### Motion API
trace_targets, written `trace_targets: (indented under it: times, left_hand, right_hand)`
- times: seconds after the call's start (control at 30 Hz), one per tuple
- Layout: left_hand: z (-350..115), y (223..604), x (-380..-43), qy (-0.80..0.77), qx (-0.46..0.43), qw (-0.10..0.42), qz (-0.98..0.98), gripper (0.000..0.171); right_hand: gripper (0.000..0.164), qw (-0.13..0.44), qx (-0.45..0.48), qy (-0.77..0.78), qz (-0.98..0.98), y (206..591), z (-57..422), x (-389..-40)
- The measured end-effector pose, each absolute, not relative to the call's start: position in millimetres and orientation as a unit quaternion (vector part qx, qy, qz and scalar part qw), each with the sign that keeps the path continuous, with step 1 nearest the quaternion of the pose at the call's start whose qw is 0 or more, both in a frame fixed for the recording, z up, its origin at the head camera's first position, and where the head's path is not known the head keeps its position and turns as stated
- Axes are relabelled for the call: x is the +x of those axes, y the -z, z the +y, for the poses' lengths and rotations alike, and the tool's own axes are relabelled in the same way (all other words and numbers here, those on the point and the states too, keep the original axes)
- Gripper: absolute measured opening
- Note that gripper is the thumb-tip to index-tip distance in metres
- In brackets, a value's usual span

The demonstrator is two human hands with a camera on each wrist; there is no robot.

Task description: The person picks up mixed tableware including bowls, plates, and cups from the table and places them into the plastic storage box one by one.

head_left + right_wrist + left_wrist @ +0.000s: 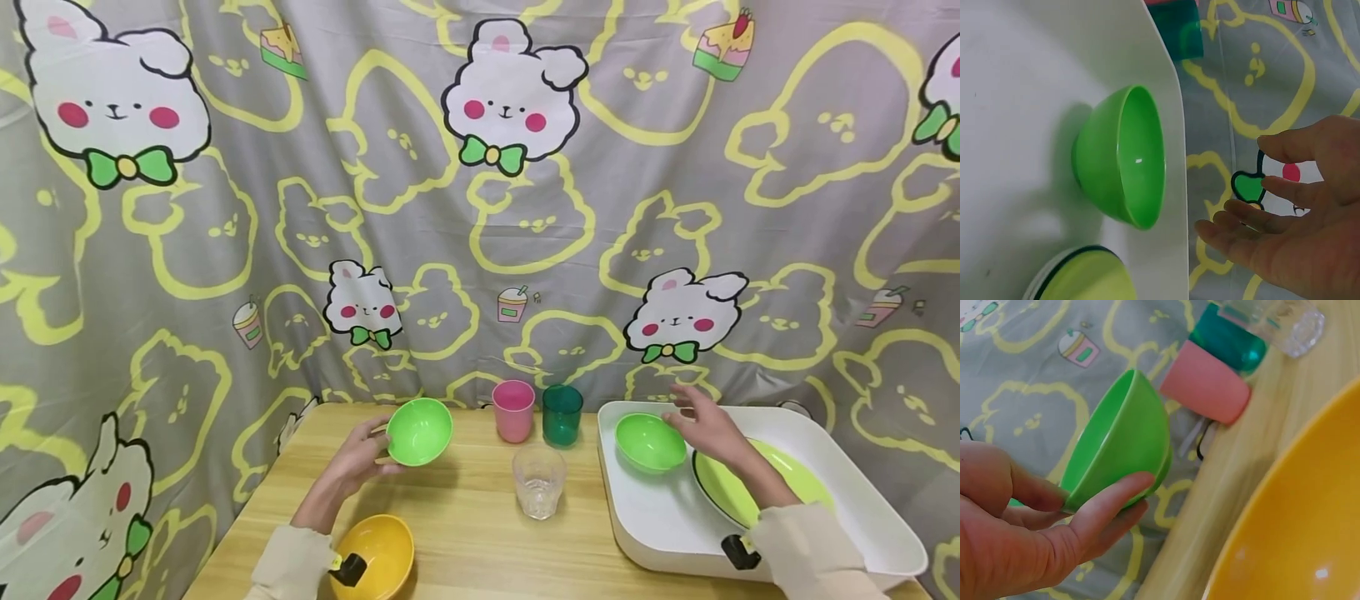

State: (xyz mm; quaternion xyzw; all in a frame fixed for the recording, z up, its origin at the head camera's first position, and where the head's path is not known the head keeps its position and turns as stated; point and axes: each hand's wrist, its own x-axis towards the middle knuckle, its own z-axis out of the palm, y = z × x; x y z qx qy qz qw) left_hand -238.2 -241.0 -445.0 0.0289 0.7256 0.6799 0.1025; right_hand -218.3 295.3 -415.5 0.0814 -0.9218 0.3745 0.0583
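Note:
My left hand (362,454) grips a green bowl (420,432) by its side, tilted above the left part of the table; the left wrist view shows thumb and fingers pinching its rim and base. A second green bowl (651,442) sits upright in the white tray (626,533). Just right of that bowl, my right hand (708,425) hovers with fingers spread, holding nothing. In the right wrist view a gap separates the hand (1297,219) from the bowl (1122,156). A yellow-green plate (787,479) lies in the tray, partly behind my right forearm.
A yellow-orange bowl (390,554) stands at the table's front left, partly behind my left sleeve. Mid-table are a pink cup (513,412), a teal cup (562,417) and a clear glass (539,485). A patterned curtain (420,208) hangs behind the wooden table (480,533).

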Motion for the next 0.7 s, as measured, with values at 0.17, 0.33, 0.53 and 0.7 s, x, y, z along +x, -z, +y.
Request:
trace_targets:
  times: [0.17, 0.33, 0.53, 0.7]
  left_hand:
    - [-237, 438, -239, -0.701, 0.023, 0.087, 0.707, 0.049]
    - [-231, 431, -238, -0.736, 0.019, 0.085, 0.671, 0.051]
    - [-221, 423, -236, -0.752, 0.015, 0.089, 0.653, 0.053]
    - [-212, 420, -236, -0.76, 0.014, 0.093, 0.643, 0.053]
  right_hand:
    - [0.06, 0.083, 0.095, -0.386, -0.914, 417, 286, -217]
    - [0.06, 0.109, 0.123, -0.407, -0.898, 415, 268, -214]
    - [0.057, 0.132, 0.15, -0.434, -0.879, 413, 247, -214]
    - [0.06, 0.127, 0.148, -0.455, -0.869, 415, 231, -216]
